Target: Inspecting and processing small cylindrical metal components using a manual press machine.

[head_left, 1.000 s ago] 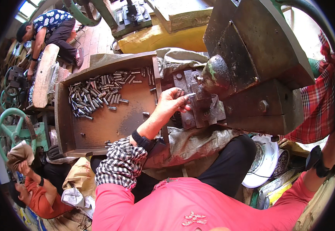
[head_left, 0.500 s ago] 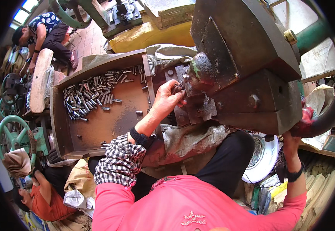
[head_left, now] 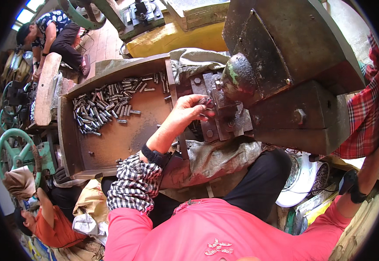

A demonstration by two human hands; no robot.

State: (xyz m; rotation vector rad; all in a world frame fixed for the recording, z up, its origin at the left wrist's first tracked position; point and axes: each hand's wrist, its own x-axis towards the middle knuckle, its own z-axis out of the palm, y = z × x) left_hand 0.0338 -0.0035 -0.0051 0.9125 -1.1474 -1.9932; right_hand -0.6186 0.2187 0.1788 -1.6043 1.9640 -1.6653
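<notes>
Two arms (head_left: 165, 132) reach out. The left hand (head_left: 189, 109) is by the bolted metal block (head_left: 209, 128) of a big dark machine (head_left: 302, 117), fingers bent toward the thumb; it's hard to tell if they pinch anything. The right hand is hidden by a red checked cloth (head_left: 364, 115). Many small metal pieces (head_left: 106, 106) lie heaped in the brown tray (head_left: 119, 145). Far back, a person (head_left: 54, 21) bends low.

No lettering, number or sign can be read; any marks on the white basin (head_left: 290, 198) seem too small to tell.
</notes>
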